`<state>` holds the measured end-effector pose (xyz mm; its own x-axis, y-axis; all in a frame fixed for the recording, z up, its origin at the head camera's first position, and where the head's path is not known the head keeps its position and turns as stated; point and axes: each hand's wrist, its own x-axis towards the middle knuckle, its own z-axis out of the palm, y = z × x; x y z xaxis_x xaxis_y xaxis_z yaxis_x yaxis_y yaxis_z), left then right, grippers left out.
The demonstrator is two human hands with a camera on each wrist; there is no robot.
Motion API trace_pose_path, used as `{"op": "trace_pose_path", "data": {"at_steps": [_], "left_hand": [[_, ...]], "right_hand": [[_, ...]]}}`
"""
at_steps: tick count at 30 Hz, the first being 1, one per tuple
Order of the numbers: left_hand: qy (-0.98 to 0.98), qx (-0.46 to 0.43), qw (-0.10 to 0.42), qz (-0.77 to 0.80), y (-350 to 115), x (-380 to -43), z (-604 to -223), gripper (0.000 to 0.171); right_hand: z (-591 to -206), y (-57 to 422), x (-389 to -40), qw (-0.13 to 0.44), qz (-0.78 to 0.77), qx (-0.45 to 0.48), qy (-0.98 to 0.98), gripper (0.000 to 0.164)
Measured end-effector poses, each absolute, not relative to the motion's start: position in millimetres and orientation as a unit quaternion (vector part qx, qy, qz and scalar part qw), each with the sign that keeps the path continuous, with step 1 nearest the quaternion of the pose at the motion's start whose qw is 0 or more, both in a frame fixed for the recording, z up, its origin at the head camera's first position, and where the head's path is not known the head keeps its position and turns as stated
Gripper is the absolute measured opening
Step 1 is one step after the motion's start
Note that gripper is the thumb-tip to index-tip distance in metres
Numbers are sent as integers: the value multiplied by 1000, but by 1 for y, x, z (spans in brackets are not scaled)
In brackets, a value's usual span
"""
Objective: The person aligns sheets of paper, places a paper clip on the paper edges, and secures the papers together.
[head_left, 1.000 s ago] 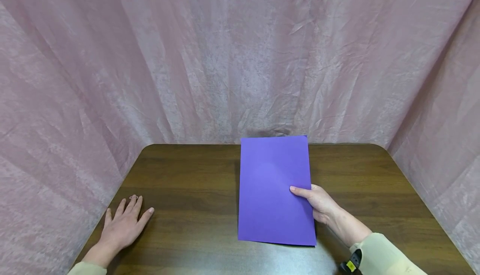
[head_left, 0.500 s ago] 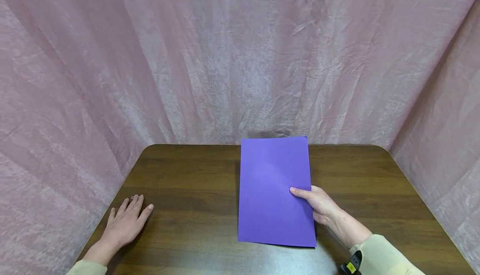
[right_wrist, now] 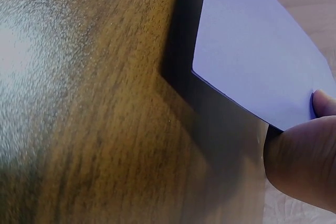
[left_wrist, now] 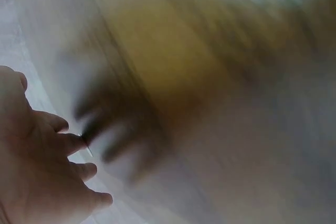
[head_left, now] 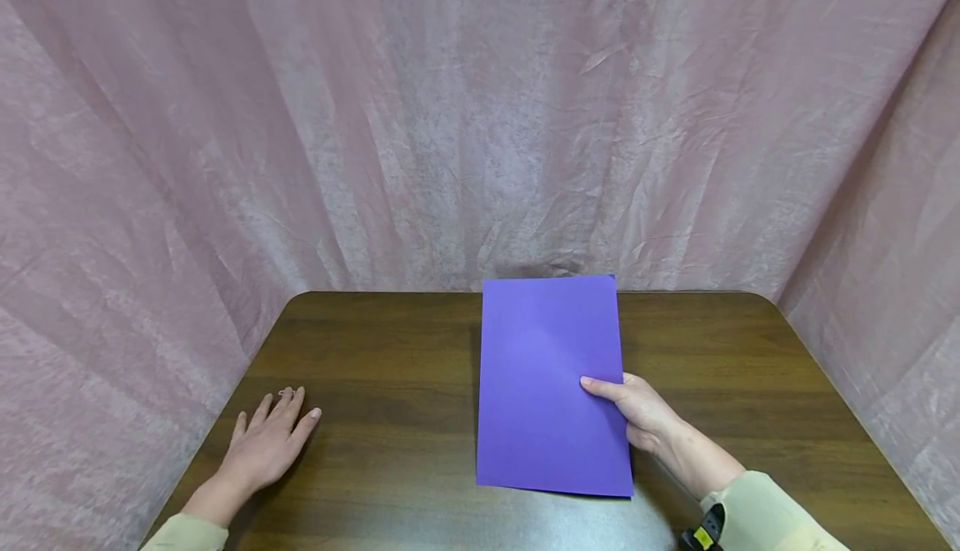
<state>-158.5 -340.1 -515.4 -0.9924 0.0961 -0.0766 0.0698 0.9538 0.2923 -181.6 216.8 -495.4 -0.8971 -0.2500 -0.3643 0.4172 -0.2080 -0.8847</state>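
A purple sheet of paper (head_left: 551, 384) is held over the right-centre of the table. My right hand (head_left: 645, 409) grips its right edge, thumb on top and the other fingers hidden underneath. The sheet's near corner stands clear of the wood in the right wrist view, casting a dark shadow. My left hand (head_left: 266, 447) is on the left side of the table, palm down, fingers straight and spread. At its middle fingertips shows a small thin wire loop, perhaps a paper clip (head_left: 287, 393). The left wrist view shows only a thin shiny sliver of it.
The brown wood-grain table (head_left: 397, 351) has rounded far corners. Pink velvet curtain (head_left: 480, 117) hangs behind it and along both sides. A dark wrist strap with a yellow patch (head_left: 702, 537) is on the right wrist.
My left hand has slid to the right over the table, and the small wire loop has moved with its fingertips. The right hand and the purple sheet have stayed put.
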Motion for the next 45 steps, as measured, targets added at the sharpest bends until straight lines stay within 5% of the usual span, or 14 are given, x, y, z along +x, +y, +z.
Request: {"op": "trace_pose_path", "data": {"at_steps": [15,29,45], "left_hand": [[986,96,29,134,-277,-181,-515,78],[973,175,73,135,-192,-212,-512,67],[968,152,104,168,-140,-224,-502,60]], "right_hand": [[-497,217,-182,211,-774,76,592,17],[-496,219,-181,215,-777,74,587,15],[-498,222,-181,213,-778,80,586,14]]}}
